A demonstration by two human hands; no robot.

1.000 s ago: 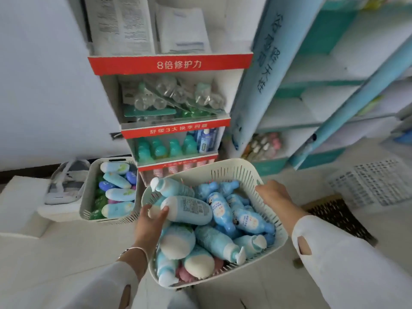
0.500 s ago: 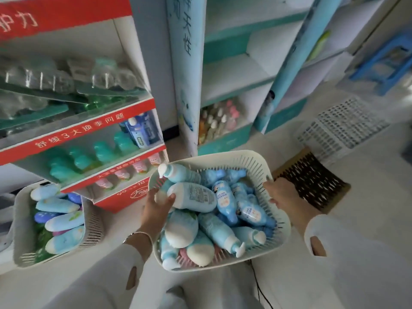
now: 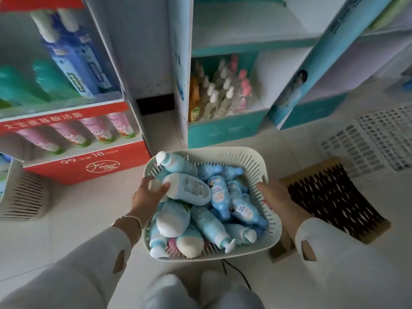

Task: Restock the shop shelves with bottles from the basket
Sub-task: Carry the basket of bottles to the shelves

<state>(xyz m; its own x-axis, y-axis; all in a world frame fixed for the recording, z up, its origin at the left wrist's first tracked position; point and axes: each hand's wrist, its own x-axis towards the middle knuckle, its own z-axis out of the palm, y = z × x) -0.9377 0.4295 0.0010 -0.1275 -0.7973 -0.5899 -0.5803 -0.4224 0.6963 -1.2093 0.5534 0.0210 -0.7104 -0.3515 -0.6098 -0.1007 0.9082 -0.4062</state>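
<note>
I hold the white slotted plastic basket [image 3: 253, 162] just below the centre of the view, above the pale tiled floor [image 3: 66, 219]. My left grip [image 3: 148, 196] is curled round the basket rim at 9 o'clock, and its thumb lies against the white cap of the large pale blue labelled bottle [image 3: 189, 189] on top of the load. My right grip [image 3: 276, 198] clasps the opposite rim at 3 o'clock, with the fingers wrapped over the edge. The basket is filled with small pale blue plastic bottles with white caps [image 3: 220, 197], all lying on their sides and piled against one another. One pump-top bottle [image 3: 176, 165] rests against the rim at 11 o'clock. The red cardboard display shelf [image 3: 89, 166] stands at 10 o'clock. Its lowest tier carries a row of pink bottles [image 3: 93, 130], and the tier above carries green bottles [image 3: 44, 83] and blue tubes [image 3: 75, 63]. The teal-and-white cardboard shelf unit [image 3: 225, 134] stands at 12 o'clock, and its bottom compartment holds clear spray bottles [image 3: 218, 92] packed upright. A dark woven basket [image 3: 330, 197] lies on the floor at 3 o'clock, just beside my right grip. A flat white perforated tray [image 3: 374, 139] lies at 2 o'clock. A second white slotted basket [image 3: 24, 197] is partly visible at 9 o'clock, at the left edge of the view.
</note>
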